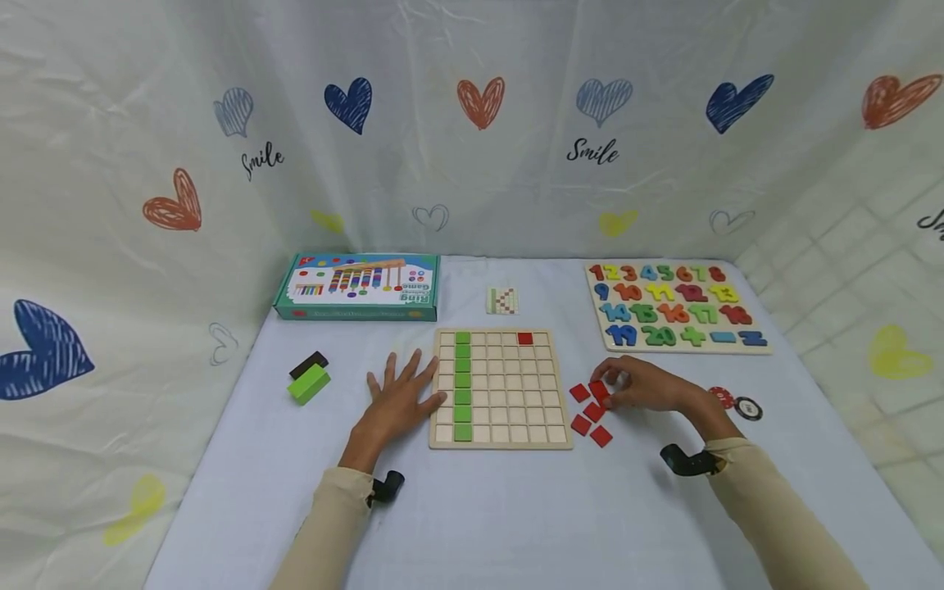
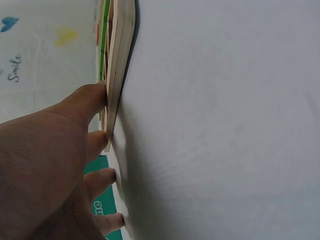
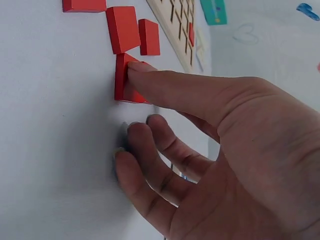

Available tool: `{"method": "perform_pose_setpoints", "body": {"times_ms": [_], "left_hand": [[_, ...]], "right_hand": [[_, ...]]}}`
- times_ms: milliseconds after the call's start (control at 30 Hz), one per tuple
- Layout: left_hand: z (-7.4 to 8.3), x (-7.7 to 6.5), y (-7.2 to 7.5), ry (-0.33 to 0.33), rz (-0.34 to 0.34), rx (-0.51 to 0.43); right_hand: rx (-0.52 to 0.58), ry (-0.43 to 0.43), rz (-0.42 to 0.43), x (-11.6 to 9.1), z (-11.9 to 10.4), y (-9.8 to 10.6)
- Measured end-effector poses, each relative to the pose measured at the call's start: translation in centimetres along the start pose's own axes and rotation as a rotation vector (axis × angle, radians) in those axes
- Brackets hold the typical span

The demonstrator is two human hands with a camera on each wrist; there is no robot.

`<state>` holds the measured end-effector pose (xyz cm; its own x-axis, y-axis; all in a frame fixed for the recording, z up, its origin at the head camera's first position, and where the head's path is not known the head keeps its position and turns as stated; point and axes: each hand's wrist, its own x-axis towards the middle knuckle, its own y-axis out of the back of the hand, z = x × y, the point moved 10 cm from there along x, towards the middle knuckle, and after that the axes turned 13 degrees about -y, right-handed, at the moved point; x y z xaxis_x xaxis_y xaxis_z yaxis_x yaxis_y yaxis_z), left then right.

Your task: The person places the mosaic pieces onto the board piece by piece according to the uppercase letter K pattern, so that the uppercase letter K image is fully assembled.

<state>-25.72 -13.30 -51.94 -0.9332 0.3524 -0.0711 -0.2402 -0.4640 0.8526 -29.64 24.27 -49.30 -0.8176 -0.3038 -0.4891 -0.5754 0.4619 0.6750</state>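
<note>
A wooden grid board [image 1: 501, 446] lies flat, with a column of green square tiles [image 1: 462, 380] near its left side and one red tile [image 1: 525, 338] in its top row. My left hand [image 1: 391, 407] has its fingers spread, the thumb and index finger touching the board's left edge. Just right of the board, my right hand [image 1: 642, 383] pinches a red square tile [image 3: 131, 85] between thumb and index finger. The other fingers of that hand curl loosely close over the cloth. Several loose red tiles [image 1: 581, 424] lie next to the pinched one.
At the back left is a boxed ring game [image 1: 357, 287]; a small pattern card [image 1: 502, 301] lies behind the board. A number puzzle [image 1: 678, 307] sits back right. Green blocks [image 1: 309, 383] and a dark block [image 1: 308, 364] lie left; red [image 1: 721, 397] and black chips [image 1: 748, 409] lie right.
</note>
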Motion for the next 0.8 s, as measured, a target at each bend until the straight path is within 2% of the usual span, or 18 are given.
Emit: {"method": "perform_pose_setpoints", "body": {"times_ms": [267, 800], "left_hand": [[0.1, 0.0, 0.03, 0.005, -0.008, 0.006], [0.04, 0.11, -0.06, 0.017, -0.034, 0.016]], "right_hand": [[0.062, 0.039, 0.009, 0.14, 0.56, -0.14], [0.094, 0.072, 0.004, 0.21, 0.75, -0.41]]}}
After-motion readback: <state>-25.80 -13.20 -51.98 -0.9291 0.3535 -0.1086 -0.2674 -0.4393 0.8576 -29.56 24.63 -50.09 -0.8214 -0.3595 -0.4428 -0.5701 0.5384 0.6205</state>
